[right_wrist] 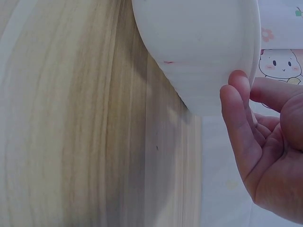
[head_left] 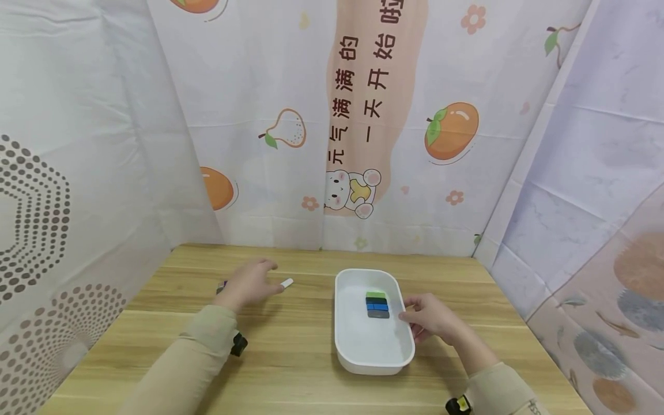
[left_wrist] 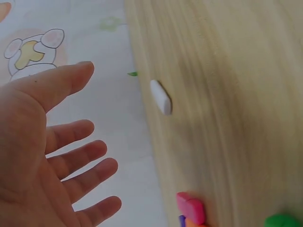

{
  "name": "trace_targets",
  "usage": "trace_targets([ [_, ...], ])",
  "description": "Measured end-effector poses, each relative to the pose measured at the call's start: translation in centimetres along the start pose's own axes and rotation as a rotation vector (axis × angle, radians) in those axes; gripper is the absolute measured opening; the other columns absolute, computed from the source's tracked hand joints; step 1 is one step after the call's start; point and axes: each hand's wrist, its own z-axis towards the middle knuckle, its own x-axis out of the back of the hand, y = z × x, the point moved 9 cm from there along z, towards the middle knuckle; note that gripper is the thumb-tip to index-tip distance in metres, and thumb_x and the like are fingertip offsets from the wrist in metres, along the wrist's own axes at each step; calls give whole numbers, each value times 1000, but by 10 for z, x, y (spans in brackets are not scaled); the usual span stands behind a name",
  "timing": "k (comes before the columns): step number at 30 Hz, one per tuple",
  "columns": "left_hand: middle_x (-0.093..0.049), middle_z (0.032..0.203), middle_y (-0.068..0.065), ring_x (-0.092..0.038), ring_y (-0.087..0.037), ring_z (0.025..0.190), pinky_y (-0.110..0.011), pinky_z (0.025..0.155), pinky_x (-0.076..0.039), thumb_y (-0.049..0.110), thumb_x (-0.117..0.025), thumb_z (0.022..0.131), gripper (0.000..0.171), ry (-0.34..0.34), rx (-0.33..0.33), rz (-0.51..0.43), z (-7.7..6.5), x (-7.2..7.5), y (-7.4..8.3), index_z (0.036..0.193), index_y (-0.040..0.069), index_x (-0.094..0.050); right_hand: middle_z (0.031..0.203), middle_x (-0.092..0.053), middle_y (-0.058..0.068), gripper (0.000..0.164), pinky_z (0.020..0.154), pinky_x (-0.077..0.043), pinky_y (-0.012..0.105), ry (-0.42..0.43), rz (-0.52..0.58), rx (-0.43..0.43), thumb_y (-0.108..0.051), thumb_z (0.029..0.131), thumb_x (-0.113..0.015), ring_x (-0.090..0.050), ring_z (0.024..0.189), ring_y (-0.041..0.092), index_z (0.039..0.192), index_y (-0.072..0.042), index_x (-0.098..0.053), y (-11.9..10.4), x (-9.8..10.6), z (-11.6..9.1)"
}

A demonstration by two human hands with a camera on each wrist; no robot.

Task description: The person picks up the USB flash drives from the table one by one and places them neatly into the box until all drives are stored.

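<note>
My left hand (head_left: 250,283) reaches over the far left of the table, its fingers spread and the palm bare in the left wrist view. Just beyond its fingertips, a small white bar (left_wrist: 161,97) lies on the wood. My right hand (head_left: 433,318) holds the right side wall of a white plastic box (head_left: 363,346), thumb over the rim and fingers outside. Inside the box, a green bar (head_left: 376,294), a black one, blue ones and a grey bar (head_left: 378,314) lie side by side.
Pink pieces (left_wrist: 193,209) and a green piece (left_wrist: 282,221) appear at the lower edge of the left wrist view, beside bits of orange and purple. The wooden table (head_left: 290,357) ends at a printed curtain (head_left: 259,190) at the back.
</note>
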Motion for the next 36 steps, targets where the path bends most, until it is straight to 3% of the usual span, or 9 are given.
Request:
trace_targets([
  [9, -57, 140, -22, -56, -40, 124, -57, 97, -47, 36, -78, 89, 61, -47, 84, -87, 6, -18, -8, 135, 0, -61, 78, -67, 15, 45, 55, -60, 44, -5, 2, -4, -8, 95, -69, -67, 57, 21, 131, 14, -55, 0, 1, 1],
  [15, -63, 130, -20, -63, -32, 109, -53, 90, -51, 32, -79, 88, 60, -62, 139, -132, 8, -28, -12, 135, -1, -60, 79, -68, 16, 45, 55, -60, 43, -4, -1, -3, -7, 95, -69, -67, 57, 22, 132, 14, -55, -1, 1, 1],
  [21, -65, 127, -17, -63, -28, 101, -50, 87, -52, 31, -81, 85, 60, -71, 179, -150, 10, -39, -18, 133, -1, -61, 78, -67, 15, 44, 54, -60, 42, -1, -2, -12, -7, 95, -69, -67, 57, 22, 131, 14, -55, -1, 0, 0],
  [24, -67, 120, -14, -62, -26, 89, -45, 78, -52, 30, -81, 84, 58, -81, 204, -152, 11, -43, -20, 130, -1, -62, 78, -67, 15, 44, 54, -60, 43, 2, -8, -11, -8, 95, -69, -67, 58, 22, 131, 13, -55, -1, 0, -1],
  [31, -61, 83, -4, -55, -23, 70, -36, 59, -43, 28, -81, 81, 30, -90, 211, -121, 15, -48, -20, 97, 6, -66, 78, -67, 14, 44, 54, -59, 44, 5, -10, -4, -8, 96, -69, -66, 57, 22, 131, 13, -55, -1, 1, -1],
  [36, -58, 79, -4, -54, -22, 68, -35, 59, -43, 26, -81, 80, 23, -72, 200, -69, 19, -51, -20, 82, 9, -65, 77, -66, 14, 44, 55, -59, 44, 2, -1, -6, -7, 95, -69, -66, 57, 21, 131, 13, -55, -1, 0, -1],
])
